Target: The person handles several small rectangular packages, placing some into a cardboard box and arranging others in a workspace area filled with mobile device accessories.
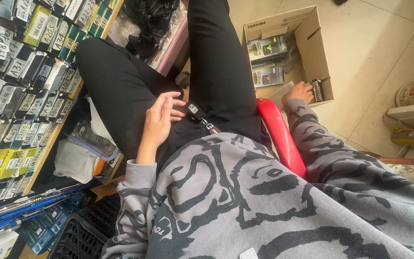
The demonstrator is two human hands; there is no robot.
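The cardboard box (307, 33) on the tiled floor beside the red chair (279, 134) holds flat dark retail packs (267, 48) that look light and stiff, likely with slick printed faces, so the edges would give the surest hold. The person's right hand (299, 92) reaches into the box, fingers curled over a pale sheet beside a small dark pack (317, 89), though whether they pinch anything cannot be told. The left hand (161, 120) rests loosely spread on the lap, fingertips touching a small hard key fob (195, 110).

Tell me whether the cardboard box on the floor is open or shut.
Open: the cardboard box has its flaps folded back, small dark packets show inside, and the right hand reaches in.
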